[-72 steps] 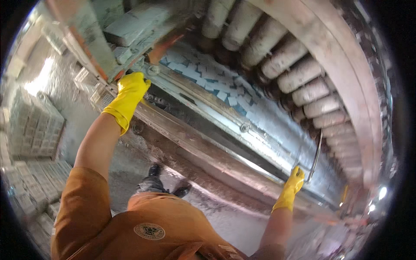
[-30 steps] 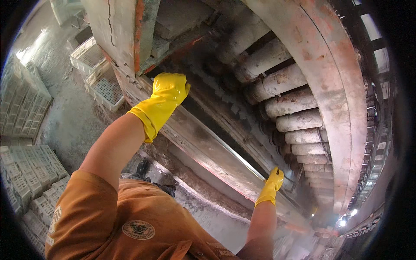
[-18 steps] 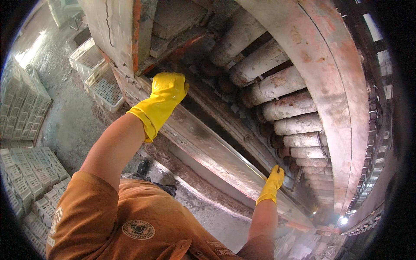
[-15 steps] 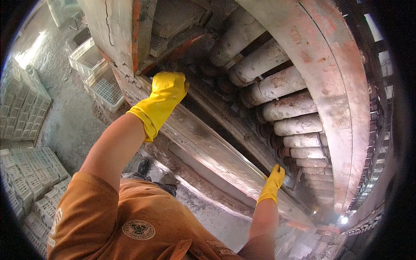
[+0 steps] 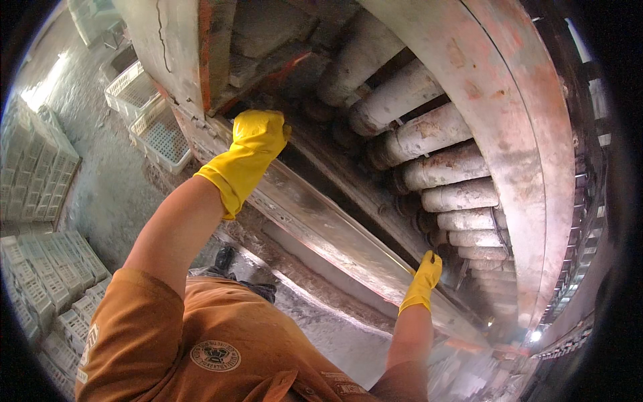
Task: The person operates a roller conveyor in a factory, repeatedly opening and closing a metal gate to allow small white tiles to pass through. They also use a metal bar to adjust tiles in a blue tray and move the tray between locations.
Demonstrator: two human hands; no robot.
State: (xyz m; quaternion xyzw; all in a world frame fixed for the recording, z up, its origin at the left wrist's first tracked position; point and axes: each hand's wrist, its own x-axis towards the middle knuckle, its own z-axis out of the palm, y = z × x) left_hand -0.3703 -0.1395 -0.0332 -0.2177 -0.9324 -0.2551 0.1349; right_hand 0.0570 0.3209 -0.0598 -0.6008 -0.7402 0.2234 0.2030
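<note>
Metal beam (image 5: 335, 231) runs diagonally from upper left to lower right; both gloved hands, left (image 5: 258, 137) and right (image 5: 425, 275), press flat on it, wide apart. White crates (image 5: 157, 124) look empty.

Left hand (image 5: 258, 137) fingertips lost in the dark gap behind the long metal rail (image 5: 335, 234), grip impossible to tell

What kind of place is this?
Probably a factory or workshop: a big rusty machine with a row of rollers, stacked white plastic crates, and yellow rubber work gloves on the left hand.
</note>
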